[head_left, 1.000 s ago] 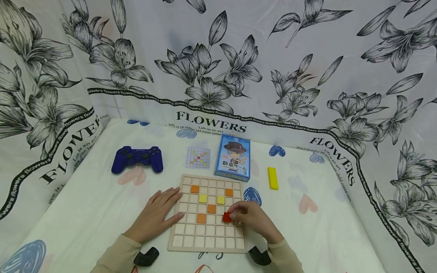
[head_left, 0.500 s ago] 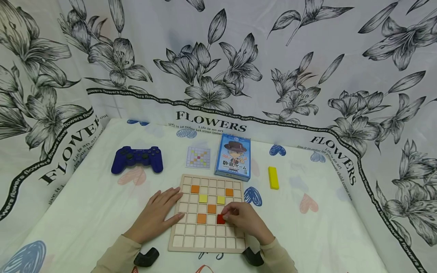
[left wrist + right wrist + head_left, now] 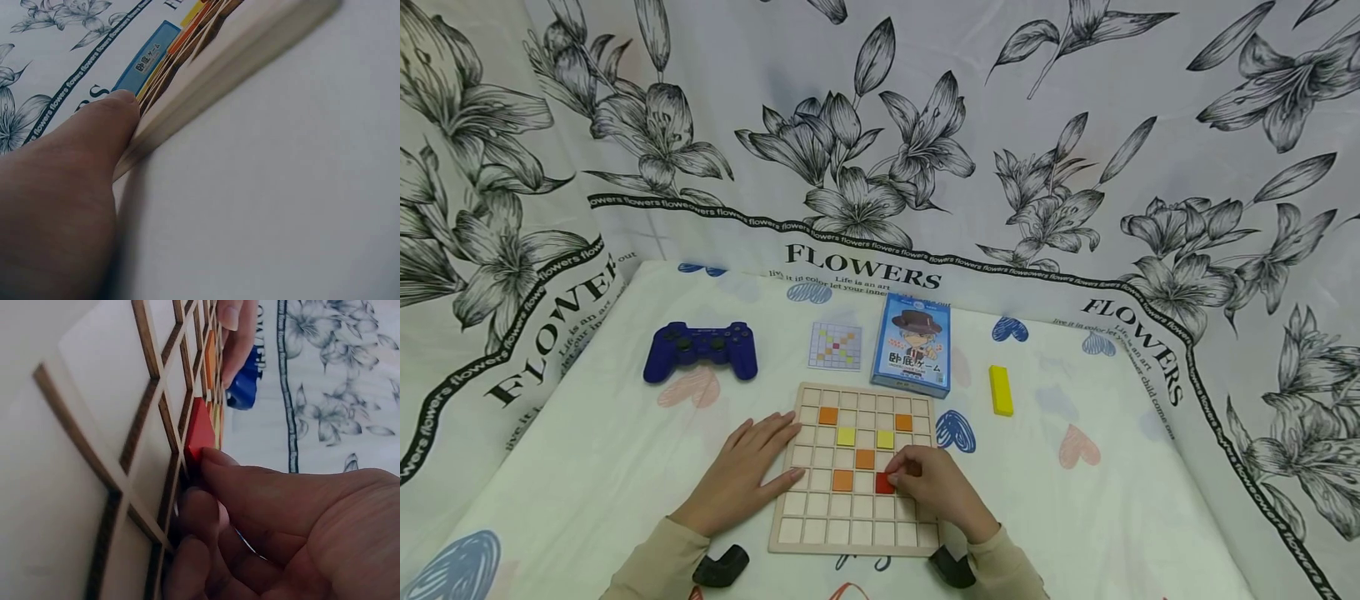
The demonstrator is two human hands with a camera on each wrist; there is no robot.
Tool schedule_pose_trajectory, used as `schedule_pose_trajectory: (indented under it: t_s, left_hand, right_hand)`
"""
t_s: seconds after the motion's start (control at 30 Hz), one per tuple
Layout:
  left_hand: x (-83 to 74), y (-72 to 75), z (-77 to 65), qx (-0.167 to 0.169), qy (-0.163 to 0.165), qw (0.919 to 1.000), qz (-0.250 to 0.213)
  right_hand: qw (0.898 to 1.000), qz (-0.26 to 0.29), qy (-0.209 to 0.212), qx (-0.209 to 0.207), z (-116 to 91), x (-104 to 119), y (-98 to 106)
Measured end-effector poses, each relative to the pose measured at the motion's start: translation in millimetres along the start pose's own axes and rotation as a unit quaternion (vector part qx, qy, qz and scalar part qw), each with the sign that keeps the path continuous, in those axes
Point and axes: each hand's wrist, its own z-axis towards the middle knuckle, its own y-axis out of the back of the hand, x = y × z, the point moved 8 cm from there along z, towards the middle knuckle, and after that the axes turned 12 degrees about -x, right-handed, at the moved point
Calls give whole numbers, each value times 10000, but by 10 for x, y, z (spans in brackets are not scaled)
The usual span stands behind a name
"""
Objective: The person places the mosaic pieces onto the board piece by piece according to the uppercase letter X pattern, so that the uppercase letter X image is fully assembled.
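Observation:
A wooden grid board [image 3: 805, 530] lies on the cloth, with several orange tiles [image 3: 865, 459] and two yellow tiles [image 3: 846, 437] in its cells. My right hand [image 3: 936, 487] pinches a red tile [image 3: 885, 483] between thumb and fingers, at a cell right of the lower orange tile. In the right wrist view the red tile [image 3: 201, 428] sits tilted against the cell's wooden dividers. My left hand [image 3: 741, 479] rests with straight fingers along the board's left edge. The left wrist view has its thumb [image 3: 103, 119] on the board's rim [image 3: 206, 94].
Behind the board are a blue card box [image 3: 912, 346] and a small pattern card [image 3: 835, 346] with a coloured grid. A blue game controller [image 3: 702, 350] lies at the left, a yellow block [image 3: 1001, 390] at the right. A flower-printed curtain [image 3: 865, 125] hangs behind.
My right hand has moved left across the board with the red tile and lowered it to a cell. In the last half second it has barely shifted. The left hand has stayed put.

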Motion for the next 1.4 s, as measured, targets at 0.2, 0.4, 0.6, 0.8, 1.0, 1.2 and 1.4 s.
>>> schedule_pose_trajectory:
  t_s: [0.2,0.4,0.6,0.8,1.0,1.2,1.4]
  left_hand:
    - [-12,11,-1,-21,-37,10000,15]
    - [-23,0,3,5,-21,10000,-39]
    - [-11,-15,-10,-52,-39,10000,3]
    - [16,5,-17,-162,-72,9998,69]
    - [11,20,6,-48,3,10000,-7]
    - [0,8,17,-29,-7,10000,-37]
    - [-2,-2,18,3,1,10000,-34]
  right_hand:
    - [10000,-17,86,-32,-5,21,4]
    - [9994,-77,-196,-279,-10,-44,270]
    - [9913,-306,-855,-950,-19,-344,749]
    - [9932,-268,-1045,-431,-32,-549,846]
    - [9963,-122,-780,332,-78,-581,737]
    - [9973,-150,-496,522,-92,-584,658]
    - [9966,-200,-651,456,-79,-627,671]
